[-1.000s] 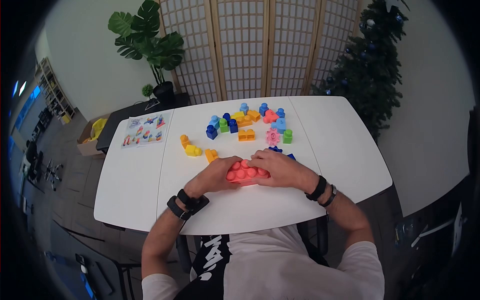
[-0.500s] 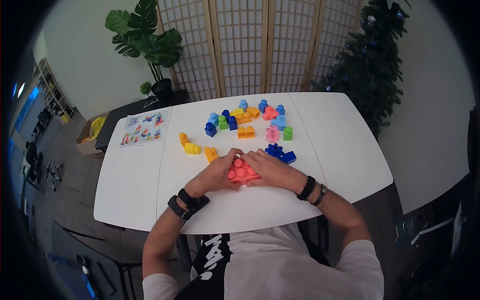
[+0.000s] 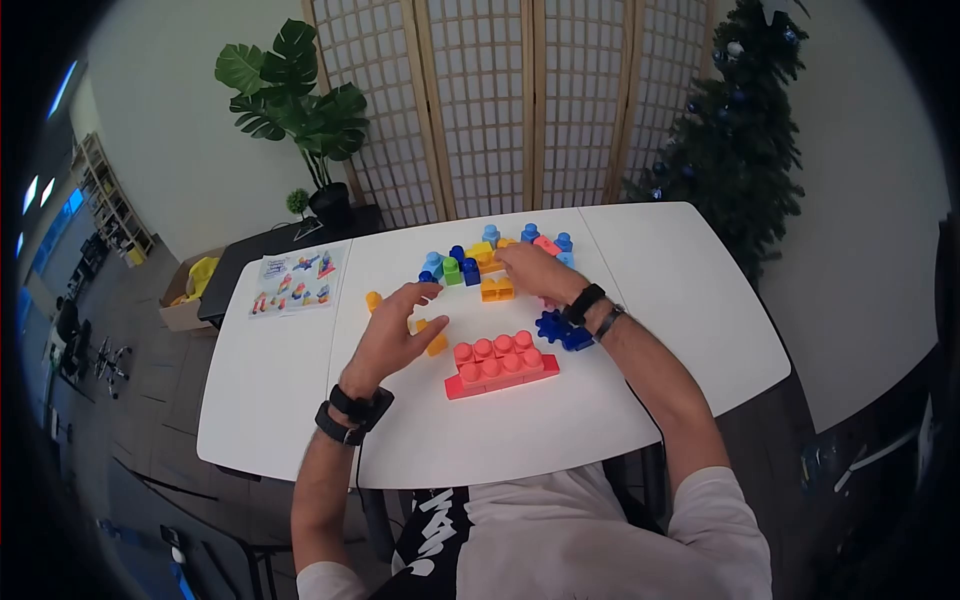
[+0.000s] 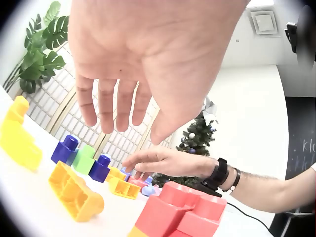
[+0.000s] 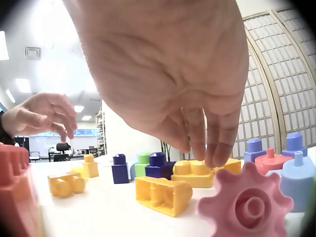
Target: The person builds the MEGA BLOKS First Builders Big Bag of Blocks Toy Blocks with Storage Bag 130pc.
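A red stack of studded toy blocks (image 3: 500, 372) stands on the table near its front edge, with neither hand on it. My left hand (image 3: 388, 338) hovers to the left of the stack with fingers spread and nothing in them, beside a yellow-orange block (image 3: 436, 343). Farther back, my right hand (image 3: 540, 272) reaches palm down over the block cluster. Its fingertips (image 5: 217, 160) are right at the top of a yellow-orange studded block (image 5: 191, 178). Another yellow-orange block (image 5: 163, 195) lies on its side nearer the right wrist camera, next to a pink gear (image 5: 252, 205).
Dark blue pieces (image 3: 565, 330), one a gear, lie beneath the right forearm. Dark blue and green blocks (image 3: 452, 271) stand toward the back. A printed picture sheet (image 3: 292, 283) lies at the table's left. A folding screen (image 3: 480, 110) rises behind the table.
Both hands have let go of the red stack, which now stands on the table. The right hand has moved forward to the rear blocks; the left has shifted left and opened.
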The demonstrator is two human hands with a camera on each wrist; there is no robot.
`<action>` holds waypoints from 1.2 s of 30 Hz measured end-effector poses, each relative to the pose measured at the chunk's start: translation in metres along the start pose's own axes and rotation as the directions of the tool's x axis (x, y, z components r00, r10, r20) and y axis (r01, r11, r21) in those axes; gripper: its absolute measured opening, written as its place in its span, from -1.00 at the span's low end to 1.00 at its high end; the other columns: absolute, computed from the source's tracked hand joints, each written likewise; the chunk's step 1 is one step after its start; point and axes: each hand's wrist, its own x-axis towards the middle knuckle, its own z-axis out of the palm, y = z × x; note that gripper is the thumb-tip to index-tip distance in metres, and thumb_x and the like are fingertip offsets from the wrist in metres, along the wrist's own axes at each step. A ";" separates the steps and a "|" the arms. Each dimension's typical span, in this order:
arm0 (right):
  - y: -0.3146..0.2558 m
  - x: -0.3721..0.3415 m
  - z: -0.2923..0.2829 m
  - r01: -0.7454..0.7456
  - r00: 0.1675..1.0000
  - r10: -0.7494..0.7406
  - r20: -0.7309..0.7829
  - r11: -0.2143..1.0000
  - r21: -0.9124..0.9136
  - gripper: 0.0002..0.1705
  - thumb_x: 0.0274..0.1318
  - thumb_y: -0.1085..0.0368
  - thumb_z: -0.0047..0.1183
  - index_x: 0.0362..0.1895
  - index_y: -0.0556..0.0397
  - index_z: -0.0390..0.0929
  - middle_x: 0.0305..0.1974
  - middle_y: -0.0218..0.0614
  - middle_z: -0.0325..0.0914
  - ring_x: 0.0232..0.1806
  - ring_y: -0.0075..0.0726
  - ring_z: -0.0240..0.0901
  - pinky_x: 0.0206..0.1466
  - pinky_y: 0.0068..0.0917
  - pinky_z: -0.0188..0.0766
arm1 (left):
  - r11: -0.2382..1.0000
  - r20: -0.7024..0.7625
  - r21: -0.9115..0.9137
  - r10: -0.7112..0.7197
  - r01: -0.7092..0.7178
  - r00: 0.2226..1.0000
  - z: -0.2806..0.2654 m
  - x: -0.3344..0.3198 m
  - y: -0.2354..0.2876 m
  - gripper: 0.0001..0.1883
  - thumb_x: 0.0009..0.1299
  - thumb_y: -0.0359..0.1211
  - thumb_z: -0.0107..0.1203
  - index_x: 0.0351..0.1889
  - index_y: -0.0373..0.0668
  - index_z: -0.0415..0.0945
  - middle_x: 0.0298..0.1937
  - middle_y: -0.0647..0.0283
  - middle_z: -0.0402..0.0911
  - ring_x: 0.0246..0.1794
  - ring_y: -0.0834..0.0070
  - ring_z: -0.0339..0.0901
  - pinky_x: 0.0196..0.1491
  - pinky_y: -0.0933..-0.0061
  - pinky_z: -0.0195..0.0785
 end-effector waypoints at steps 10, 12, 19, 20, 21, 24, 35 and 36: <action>0.003 0.010 0.010 -0.020 1.000 0.017 -0.013 0.955 -0.295 -0.76 0.28 0.40 0.14 -0.08 0.12 0.82 0.01 -0.02 0.76 0.13 0.08 0.72 0.16 -0.01 0.65 | 0.973 0.209 0.074 0.197 -0.217 0.958 0.071 0.070 -0.036 -0.65 0.54 -0.38 0.29 0.27 -0.15 0.67 0.07 0.06 0.70 0.09 0.13 0.69 0.15 0.16 0.58; 0.001 0.001 -0.001 -0.059 0.997 0.073 0.035 0.948 -0.314 -0.78 0.27 0.34 0.21 -0.10 0.10 0.83 -0.05 -0.07 0.79 0.09 0.07 0.75 0.13 0.00 0.66 | 0.915 0.196 0.331 0.172 -0.230 0.966 0.085 0.078 -0.030 -0.65 0.61 -0.23 0.28 0.29 -0.11 0.69 0.07 0.10 0.68 0.09 0.13 0.66 0.12 0.13 0.54; -0.003 -0.024 -0.032 -0.135 0.990 0.140 0.011 0.971 -0.197 -0.55 -0.03 0.13 0.56 -0.08 0.09 0.81 -0.07 -0.11 0.82 0.08 0.06 0.77 0.10 -0.02 0.67 | 0.874 0.256 0.478 -0.042 -0.089 0.966 0.097 0.098 -0.012 -0.35 0.32 0.15 0.51 0.07 -0.24 0.81 -0.01 -0.01 0.75 0.07 0.12 0.72 0.15 0.13 0.62; 0.005 -0.025 -0.025 -0.008 0.996 -0.009 -0.087 0.982 -0.188 -0.52 -0.06 0.12 0.59 -0.07 0.09 0.80 -0.05 -0.09 0.81 0.10 0.05 0.76 0.10 -0.03 0.68 | 0.873 0.259 0.480 -0.042 -0.091 0.965 0.099 0.098 -0.016 -0.35 0.32 0.15 0.51 0.07 -0.24 0.81 -0.01 -0.01 0.75 0.07 0.12 0.72 0.15 0.13 0.62; 0.013 -0.024 -0.019 -0.009 0.996 -0.008 -0.090 0.983 -0.183 -0.52 -0.06 0.12 0.59 -0.07 0.09 0.80 -0.05 -0.09 0.81 0.10 0.05 0.76 0.10 -0.03 0.68 | 0.875 0.285 0.471 -0.031 -0.112 0.958 0.100 0.098 -0.022 -0.36 0.33 0.11 0.51 0.10 -0.25 0.80 0.02 -0.03 0.75 0.05 0.10 0.72 0.15 0.12 0.62; 0.026 -0.016 -0.010 -0.001 0.999 0.008 0.032 0.976 -0.219 -0.47 -0.05 0.16 0.59 0.02 0.11 0.78 0.00 -0.07 0.79 0.11 0.03 0.76 0.13 -0.07 0.67 | 0.913 0.262 0.387 0.022 -0.126 0.965 0.088 0.093 -0.034 -0.37 0.32 0.05 0.49 0.12 -0.29 0.78 0.03 -0.02 0.72 0.00 0.11 0.72 0.14 0.13 0.62; 0.005 -0.035 -0.038 0.020 0.999 -0.013 -0.051 0.989 0.146 -0.40 0.03 0.15 0.55 0.12 0.21 0.74 0.02 -0.03 0.77 0.05 0.04 0.75 0.16 -0.19 0.66 | 0.760 0.236 -0.581 -0.187 0.292 0.954 0.015 0.017 0.009 -0.44 0.41 -0.26 0.45 0.32 -0.27 0.59 0.22 0.12 0.72 0.22 0.42 0.70 0.41 0.31 0.50; -0.001 -0.039 -0.045 0.021 0.999 -0.014 -0.047 0.989 0.146 -0.40 0.03 0.15 0.55 0.12 0.21 0.74 0.02 -0.03 0.77 0.05 0.04 0.75 0.16 -0.19 0.66 | 0.811 0.189 -0.538 -0.152 0.231 0.970 0.016 0.007 0.009 -0.41 0.38 -0.27 0.50 0.32 -0.25 0.57 0.21 0.15 0.73 0.22 0.43 0.70 0.43 0.30 0.49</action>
